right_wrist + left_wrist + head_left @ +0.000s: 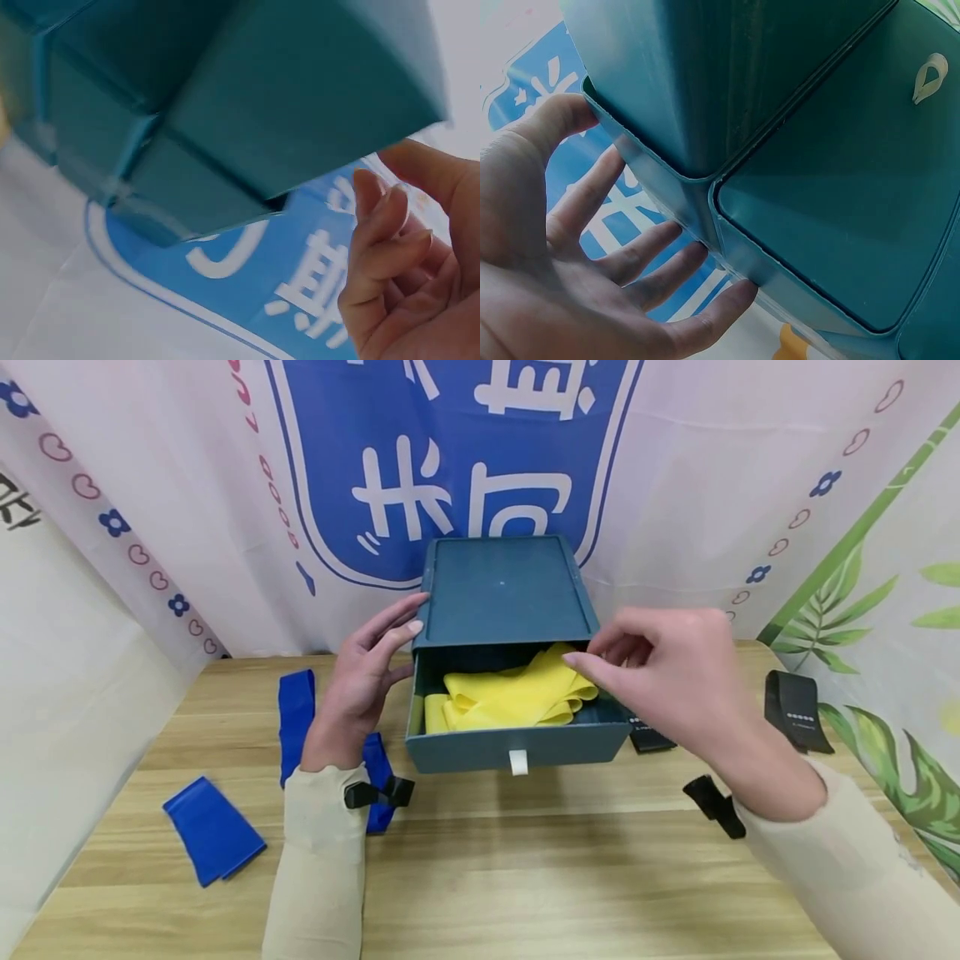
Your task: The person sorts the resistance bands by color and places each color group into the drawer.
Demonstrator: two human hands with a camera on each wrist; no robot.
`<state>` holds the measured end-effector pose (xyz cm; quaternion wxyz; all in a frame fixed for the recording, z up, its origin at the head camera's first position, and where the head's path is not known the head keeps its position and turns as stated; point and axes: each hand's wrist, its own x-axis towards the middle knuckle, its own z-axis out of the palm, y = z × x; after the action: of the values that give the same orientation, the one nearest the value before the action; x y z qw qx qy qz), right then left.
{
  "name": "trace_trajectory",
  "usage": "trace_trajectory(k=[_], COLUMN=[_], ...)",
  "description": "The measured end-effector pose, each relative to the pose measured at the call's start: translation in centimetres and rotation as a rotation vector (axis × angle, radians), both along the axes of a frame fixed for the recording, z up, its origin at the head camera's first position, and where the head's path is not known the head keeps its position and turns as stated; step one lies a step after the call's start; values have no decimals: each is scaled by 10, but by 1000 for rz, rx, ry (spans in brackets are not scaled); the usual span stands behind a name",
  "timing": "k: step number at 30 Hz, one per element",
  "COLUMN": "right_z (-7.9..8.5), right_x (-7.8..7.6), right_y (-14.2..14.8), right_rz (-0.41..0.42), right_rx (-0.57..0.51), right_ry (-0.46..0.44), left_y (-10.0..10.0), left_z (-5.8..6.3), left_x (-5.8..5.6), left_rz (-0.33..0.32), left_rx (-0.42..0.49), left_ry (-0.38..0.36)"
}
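Observation:
A dark teal drawer box (502, 589) stands at the back of the table, its drawer (457, 756) pulled out towards me. Loosely looped in the drawer lies a yellow resistance band (498, 697). My left hand (363, 668) touches the box's left side with spread, mostly straight fingers (641, 251); its thumb is at the front edge. My right hand (663, 672) is over the drawer's right side, thumb and index close together, the thumb tip overlapping the yellow band. In the right wrist view other fingers (394, 259) curl loosely, and I cannot tell whether the band is pinched.
Blue bands (213, 831) lie on the table at left, one partly behind my left forearm. On the right are black bands, one (797, 710) at the table's edge and another (648, 737) beside the drawer. A printed curtain (675, 485) hangs directly behind the box.

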<state>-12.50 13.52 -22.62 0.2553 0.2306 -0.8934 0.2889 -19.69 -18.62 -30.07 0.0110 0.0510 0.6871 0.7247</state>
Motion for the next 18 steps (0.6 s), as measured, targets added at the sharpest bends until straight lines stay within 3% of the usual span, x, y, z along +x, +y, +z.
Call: trace_trajectory(k=[4, 9, 13, 18], right_z=[-9, -27, -43, -63], right_x=[22, 38, 45, 48], right_y=[3, -3, -12, -24], right_rz=[116, 290, 400, 481], right_rx=[-147, -235, -246, -184], right_ry=[80, 146, 125, 94], left_y=[1, 2, 1, 0], left_z=[0, -1, 0, 0], left_x=[0, 0, 0, 0], left_rz=[-1, -3, 0, -2], left_rx=[2, 9, 12, 12], left_ry=[2, 0, 0, 2])
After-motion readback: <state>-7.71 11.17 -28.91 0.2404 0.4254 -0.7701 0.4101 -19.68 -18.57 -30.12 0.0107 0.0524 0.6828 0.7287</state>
